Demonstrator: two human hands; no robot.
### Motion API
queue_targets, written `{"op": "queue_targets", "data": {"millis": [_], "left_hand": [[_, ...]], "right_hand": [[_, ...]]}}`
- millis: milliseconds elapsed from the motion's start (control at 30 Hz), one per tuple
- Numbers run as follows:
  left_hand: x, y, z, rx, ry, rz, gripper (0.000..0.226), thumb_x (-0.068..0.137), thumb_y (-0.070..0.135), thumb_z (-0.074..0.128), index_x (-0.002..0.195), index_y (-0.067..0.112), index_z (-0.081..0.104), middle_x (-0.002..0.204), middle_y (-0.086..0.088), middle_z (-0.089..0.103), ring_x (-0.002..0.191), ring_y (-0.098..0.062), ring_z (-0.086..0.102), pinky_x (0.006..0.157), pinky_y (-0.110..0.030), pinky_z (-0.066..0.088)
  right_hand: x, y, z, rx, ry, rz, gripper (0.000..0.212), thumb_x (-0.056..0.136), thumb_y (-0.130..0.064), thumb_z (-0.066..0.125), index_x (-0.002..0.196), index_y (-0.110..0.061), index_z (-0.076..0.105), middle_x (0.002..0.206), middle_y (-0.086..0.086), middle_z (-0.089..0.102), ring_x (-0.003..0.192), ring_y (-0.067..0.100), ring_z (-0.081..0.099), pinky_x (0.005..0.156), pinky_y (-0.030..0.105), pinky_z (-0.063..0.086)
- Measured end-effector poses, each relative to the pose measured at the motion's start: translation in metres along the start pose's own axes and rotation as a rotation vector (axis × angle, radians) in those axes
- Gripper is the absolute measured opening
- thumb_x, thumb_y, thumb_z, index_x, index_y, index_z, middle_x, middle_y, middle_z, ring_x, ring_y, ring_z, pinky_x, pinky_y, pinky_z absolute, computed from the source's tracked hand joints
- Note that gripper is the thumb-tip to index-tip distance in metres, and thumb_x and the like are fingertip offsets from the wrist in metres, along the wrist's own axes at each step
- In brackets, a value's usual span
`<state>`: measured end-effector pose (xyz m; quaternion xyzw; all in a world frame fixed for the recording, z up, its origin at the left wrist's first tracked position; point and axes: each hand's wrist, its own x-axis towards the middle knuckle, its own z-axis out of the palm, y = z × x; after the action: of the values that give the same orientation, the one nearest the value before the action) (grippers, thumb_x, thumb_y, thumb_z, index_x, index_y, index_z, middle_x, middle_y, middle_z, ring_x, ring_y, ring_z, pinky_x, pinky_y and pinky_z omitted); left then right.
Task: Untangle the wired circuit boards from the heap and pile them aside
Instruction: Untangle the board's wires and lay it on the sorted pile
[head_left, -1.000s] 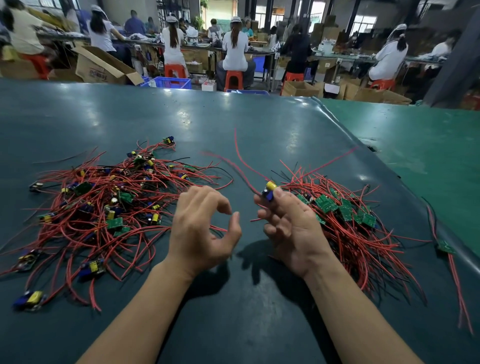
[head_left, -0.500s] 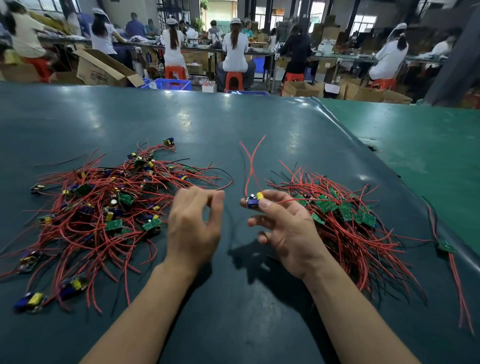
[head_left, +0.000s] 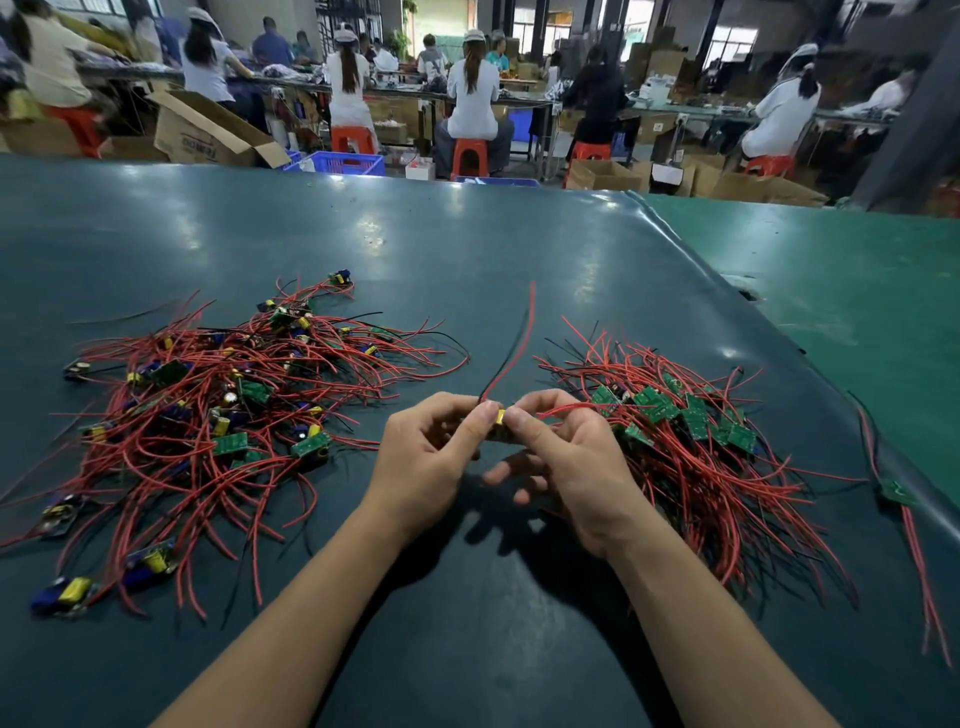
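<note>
A tangled heap (head_left: 223, 410) of small green circuit boards with red and black wires lies on the left of the dark green table (head_left: 467, 249). A neater pile (head_left: 685, 431) of boards, wires fanned out, lies on the right. Between them, above the table, my left hand (head_left: 431, 457) and my right hand (head_left: 566, 462) both pinch one small board with a yellow part (head_left: 500, 420). Its red and black wires (head_left: 514, 343) stick up and away from me. Most of the board is hidden by my fingertips.
One stray board with long red wires (head_left: 898, 493) lies at the table's right edge, where a lighter green table (head_left: 857, 291) adjoins. Behind the far edge, several people sit on red stools at benches among cardboard boxes (head_left: 208, 130) and blue crates.
My left hand moved right and took hold of the board that my right hand held. The board's wires swung upright and closed together.
</note>
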<state>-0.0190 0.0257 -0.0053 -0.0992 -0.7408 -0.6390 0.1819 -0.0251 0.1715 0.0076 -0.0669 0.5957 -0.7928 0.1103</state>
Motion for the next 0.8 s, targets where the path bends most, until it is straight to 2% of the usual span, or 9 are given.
{"op": "queue_targets", "data": {"millis": [100, 300, 400, 500, 600, 733, 800], "left_hand": [[0.000, -0.001, 0.002, -0.082, 0.042, -0.028, 0.008, 0.089, 0.010, 0.066, 0.091, 0.004, 0.072, 0.075, 0.003, 0.072, 0.065, -0.002, 0.063, 0.064, -0.016, 0.049], [0.002, -0.002, 0.004, -0.171, 0.076, -0.080, 0.007, 0.087, 0.016, 0.068, 0.090, 0.012, 0.073, 0.071, 0.003, 0.072, 0.060, -0.010, 0.066, 0.062, -0.018, 0.052], [0.003, -0.002, 0.005, -0.234, 0.100, -0.092, 0.011, 0.084, 0.018, 0.069, 0.090, 0.009, 0.072, 0.073, 0.002, 0.073, 0.062, -0.014, 0.067, 0.064, -0.021, 0.055], [0.002, -0.003, 0.005, -0.186, 0.063, -0.055, 0.009, 0.084, 0.012, 0.069, 0.092, 0.007, 0.072, 0.075, 0.003, 0.074, 0.064, -0.011, 0.067, 0.065, -0.019, 0.055], [0.001, -0.003, 0.007, -0.186, 0.038, -0.063, 0.007, 0.085, 0.012, 0.069, 0.091, 0.009, 0.072, 0.076, 0.002, 0.074, 0.061, -0.012, 0.067, 0.063, -0.019, 0.054], [0.004, -0.004, 0.005, -0.234, 0.068, -0.103, 0.007, 0.086, 0.014, 0.068, 0.087, 0.009, 0.073, 0.069, 0.003, 0.072, 0.055, -0.012, 0.063, 0.060, -0.020, 0.053], [0.004, -0.004, 0.005, -0.240, 0.077, -0.108, 0.007, 0.088, 0.010, 0.067, 0.087, 0.008, 0.073, 0.066, 0.004, 0.070, 0.054, -0.010, 0.061, 0.058, -0.020, 0.052]], "right_hand": [[0.001, 0.001, 0.001, -0.061, 0.077, -0.052, 0.014, 0.093, -0.018, 0.064, 0.092, -0.014, 0.051, 0.085, 0.009, 0.076, 0.049, 0.021, 0.067, 0.036, 0.021, 0.043], [0.004, 0.003, 0.001, -0.116, 0.336, -0.174, 0.012, 0.090, -0.018, 0.069, 0.088, -0.006, 0.069, 0.078, 0.004, 0.076, 0.047, 0.012, 0.061, 0.036, 0.021, 0.041], [0.004, 0.005, 0.006, -0.013, 0.326, -0.097, 0.014, 0.092, -0.020, 0.067, 0.092, -0.006, 0.068, 0.075, 0.003, 0.074, 0.048, 0.011, 0.060, 0.037, 0.020, 0.040], [0.004, 0.009, 0.011, 0.053, 0.281, 0.000, 0.014, 0.092, -0.019, 0.067, 0.079, -0.014, 0.069, 0.064, -0.001, 0.068, 0.047, 0.008, 0.057, 0.037, 0.018, 0.039], [0.006, 0.011, 0.011, 0.012, 0.338, -0.092, 0.019, 0.089, -0.014, 0.070, 0.070, -0.013, 0.071, 0.054, -0.004, 0.059, 0.041, 0.005, 0.046, 0.037, 0.017, 0.034], [0.007, 0.008, 0.006, -0.011, 0.385, -0.218, 0.018, 0.089, -0.013, 0.070, 0.077, 0.000, 0.072, 0.051, -0.007, 0.054, 0.039, 0.002, 0.038, 0.038, 0.014, 0.029], [0.009, 0.005, 0.000, 0.011, 0.433, -0.242, 0.018, 0.090, -0.015, 0.069, 0.079, -0.002, 0.074, 0.053, -0.004, 0.051, 0.039, 0.006, 0.031, 0.037, 0.017, 0.024]]}}
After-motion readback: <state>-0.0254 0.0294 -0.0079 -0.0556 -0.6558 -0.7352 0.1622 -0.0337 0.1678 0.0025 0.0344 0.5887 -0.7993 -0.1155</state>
